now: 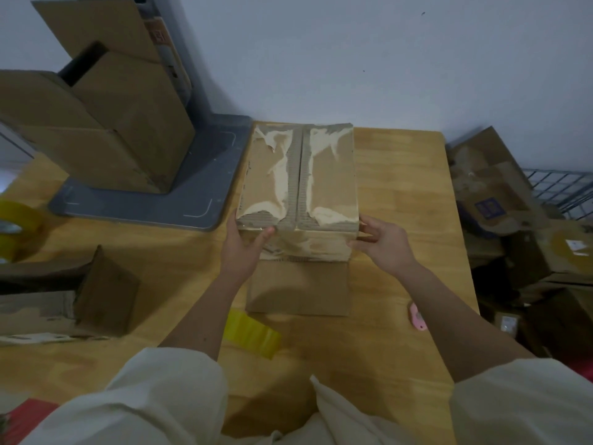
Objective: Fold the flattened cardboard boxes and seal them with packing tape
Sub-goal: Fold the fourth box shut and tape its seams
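A folded cardboard box point(298, 175) is seen standing on the middle of a wooden table point(401, 194), near the far edge by the wall. Its two top flaps are closed and meet along a centre seam; the surface is torn where old tape was stripped. No fresh tape is seen across the seam. The near left corner is gripped by the left hand point(245, 248), thumb on the near face. The near right corner is held by the right hand point(383, 240), fingers curled against the side. A lower flap point(298, 293) lies flat on the table toward the person. A yellow tape roll point(252, 337) rests just in front of it, and a pink cutter point(417, 317) is to the right. A second tape roll point(17, 226) lies at the left edge. More boxes point(106, 123) are stacked at the left rear.
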